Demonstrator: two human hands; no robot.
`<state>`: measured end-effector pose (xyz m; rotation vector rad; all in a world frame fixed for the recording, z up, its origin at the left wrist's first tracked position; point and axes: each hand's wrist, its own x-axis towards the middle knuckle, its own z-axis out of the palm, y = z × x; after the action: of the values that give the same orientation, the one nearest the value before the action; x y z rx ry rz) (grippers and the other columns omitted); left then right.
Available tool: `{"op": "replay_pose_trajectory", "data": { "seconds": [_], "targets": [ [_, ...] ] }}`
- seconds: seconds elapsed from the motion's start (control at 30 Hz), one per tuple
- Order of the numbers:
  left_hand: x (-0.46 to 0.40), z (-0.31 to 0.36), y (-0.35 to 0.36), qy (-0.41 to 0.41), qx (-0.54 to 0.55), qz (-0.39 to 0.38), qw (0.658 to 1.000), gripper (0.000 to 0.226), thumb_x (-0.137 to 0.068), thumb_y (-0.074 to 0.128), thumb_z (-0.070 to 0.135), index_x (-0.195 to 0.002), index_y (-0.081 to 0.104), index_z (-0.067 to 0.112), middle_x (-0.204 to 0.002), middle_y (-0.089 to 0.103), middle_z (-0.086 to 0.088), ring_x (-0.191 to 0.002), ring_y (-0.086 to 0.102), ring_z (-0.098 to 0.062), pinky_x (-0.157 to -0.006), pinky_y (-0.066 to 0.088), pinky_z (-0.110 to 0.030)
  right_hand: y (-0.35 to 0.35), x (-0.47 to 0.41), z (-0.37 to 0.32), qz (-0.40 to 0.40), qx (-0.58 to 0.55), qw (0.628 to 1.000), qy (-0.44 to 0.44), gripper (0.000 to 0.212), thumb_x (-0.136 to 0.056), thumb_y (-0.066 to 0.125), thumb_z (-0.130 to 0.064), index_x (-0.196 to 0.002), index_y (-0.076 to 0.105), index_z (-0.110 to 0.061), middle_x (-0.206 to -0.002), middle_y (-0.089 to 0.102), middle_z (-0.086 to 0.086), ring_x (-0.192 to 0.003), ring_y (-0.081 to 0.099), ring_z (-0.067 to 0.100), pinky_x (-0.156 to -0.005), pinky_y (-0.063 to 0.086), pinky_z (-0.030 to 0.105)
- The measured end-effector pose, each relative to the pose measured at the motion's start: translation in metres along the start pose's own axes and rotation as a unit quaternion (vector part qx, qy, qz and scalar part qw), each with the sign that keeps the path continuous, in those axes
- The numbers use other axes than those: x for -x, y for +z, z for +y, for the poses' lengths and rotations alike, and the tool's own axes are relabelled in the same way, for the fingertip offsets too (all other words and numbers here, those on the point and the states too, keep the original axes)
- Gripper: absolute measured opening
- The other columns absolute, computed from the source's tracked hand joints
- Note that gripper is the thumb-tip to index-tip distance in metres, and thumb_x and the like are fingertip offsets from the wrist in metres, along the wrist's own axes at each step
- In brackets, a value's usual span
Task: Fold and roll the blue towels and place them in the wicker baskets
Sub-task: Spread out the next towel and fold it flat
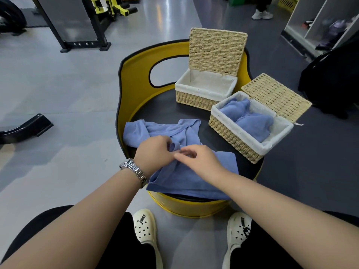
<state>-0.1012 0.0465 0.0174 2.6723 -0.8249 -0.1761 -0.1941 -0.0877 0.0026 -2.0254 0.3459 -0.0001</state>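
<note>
A blue towel lies half folded on the near part of the dark round seat. My left hand pinches a bunched edge of it near its middle. My right hand meets the left there, fingers curled at the same fold. A second blue towel lies crumpled just behind them. The right wicker basket, lid open, holds rolled blue towels. The far wicker basket stands open with only its white lining showing.
The seat has a yellow rim with a cut-out handle at the back. Gym equipment stands at the far left, a black bag at the right. My feet in white clogs rest on the grey floor below.
</note>
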Motion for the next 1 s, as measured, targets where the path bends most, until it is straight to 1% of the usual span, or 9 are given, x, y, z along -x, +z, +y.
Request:
{"op": "replay_pose_trajectory", "data": {
  "seconds": [0.07,0.13,0.2,0.33,0.47,0.57,0.73,0.87,1.0],
  "targets": [
    [0.003,0.008,0.002,-0.004,0.039,0.015,0.999,0.033,-0.084,0.056,0.049,-0.066,0.054,0.021,-0.059,0.058,0.004,-0.061,0.057,-0.016,-0.051,0.040,-0.029,-0.003,0.000,-0.004,0.021,-0.058,0.998,0.029,0.030,-0.083,0.067,-0.041,-0.100,0.071,-0.017,-0.089,0.069,-0.011,-0.083,0.060,-0.004,-0.070,0.041,0.012],
    [0.006,0.016,0.003,-0.009,0.078,0.014,0.997,0.021,-0.080,0.058,0.047,-0.071,0.056,0.028,-0.062,0.060,0.011,-0.064,0.058,-0.008,-0.052,0.039,-0.026,-0.006,-0.001,-0.003,0.046,-0.078,0.995,0.046,0.032,-0.083,0.066,-0.044,-0.087,0.072,-0.013,-0.076,0.067,-0.010,-0.072,0.057,0.000,-0.063,0.039,0.015],
    [0.008,0.022,0.004,0.010,0.116,-0.004,0.993,0.020,-0.075,0.062,0.047,-0.087,0.064,0.031,-0.074,0.066,0.015,-0.072,0.062,-0.002,-0.060,0.049,-0.026,-0.009,-0.003,-0.001,0.075,-0.083,0.992,0.065,0.038,-0.082,0.066,-0.040,-0.068,0.060,-0.005,-0.061,0.053,-0.003,-0.060,0.046,0.008,-0.058,0.034,0.025],
    [0.010,0.030,0.006,0.080,0.197,-0.037,0.976,0.027,-0.082,0.066,0.030,-0.109,0.065,0.027,-0.092,0.070,0.019,-0.083,0.061,0.005,-0.076,0.052,-0.021,-0.026,-0.004,0.006,0.140,-0.016,0.988,0.059,0.041,-0.084,0.059,-0.018,-0.056,0.030,-0.017,-0.053,0.030,-0.002,-0.056,0.028,0.015,-0.053,0.024,0.032],
    [0.003,0.027,0.017,0.140,0.059,-0.003,0.988,0.025,-0.086,0.061,0.026,-0.109,0.064,0.032,-0.100,0.067,0.013,-0.092,0.057,-0.010,-0.077,0.047,-0.027,-0.058,-0.002,0.022,0.163,0.130,0.978,0.029,0.040,-0.088,0.054,-0.019,-0.059,0.027,-0.018,-0.053,0.031,-0.003,-0.056,0.032,0.019,-0.051,0.023,0.032],
    [-0.002,0.028,0.030,0.178,-0.065,-0.011,0.982,0.029,-0.085,0.060,0.037,-0.114,0.062,0.038,-0.110,0.063,0.011,-0.096,0.052,-0.018,-0.082,0.045,-0.035,-0.077,0.000,0.040,0.171,0.190,0.964,0.068,0.042,-0.091,0.055,-0.021,-0.059,0.028,-0.023,-0.057,0.033,-0.008,-0.060,0.036,0.017,-0.052,0.025,0.029],
    [-0.006,0.031,0.049,0.190,-0.101,-0.047,0.975,0.042,-0.086,0.060,0.045,-0.127,0.053,0.043,-0.130,0.050,0.015,-0.108,0.044,-0.018,-0.087,0.035,-0.031,-0.093,0.004,0.065,0.168,0.212,0.952,0.146,0.037,-0.092,0.056,-0.023,-0.063,0.033,-0.022,-0.066,0.042,-0.005,-0.073,0.044,0.021,-0.063,0.032,0.028],
    [-0.005,0.033,0.061,0.210,-0.115,-0.060,0.969,0.048,-0.087,0.057,0.050,-0.133,0.046,0.043,-0.133,0.044,0.010,-0.109,0.046,-0.019,-0.095,0.037,-0.034,-0.091,0.003,0.079,0.172,0.193,0.952,0.166,0.035,-0.092,0.057,-0.024,-0.064,0.037,-0.019,-0.067,0.045,-0.003,-0.073,0.049,0.023,-0.065,0.035,0.028],
    [-0.005,0.033,0.068,0.214,-0.128,-0.068,0.966,0.051,-0.086,0.056,0.051,-0.135,0.045,0.041,-0.133,0.043,0.007,-0.109,0.047,-0.021,-0.095,0.038,-0.039,-0.087,0.000,0.084,0.156,0.175,0.957,0.172,0.020,-0.089,0.061,-0.025,-0.079,0.051,-0.010,-0.080,0.056,0.005,-0.081,0.057,0.025,-0.068,0.040,0.028]
  ]
}}
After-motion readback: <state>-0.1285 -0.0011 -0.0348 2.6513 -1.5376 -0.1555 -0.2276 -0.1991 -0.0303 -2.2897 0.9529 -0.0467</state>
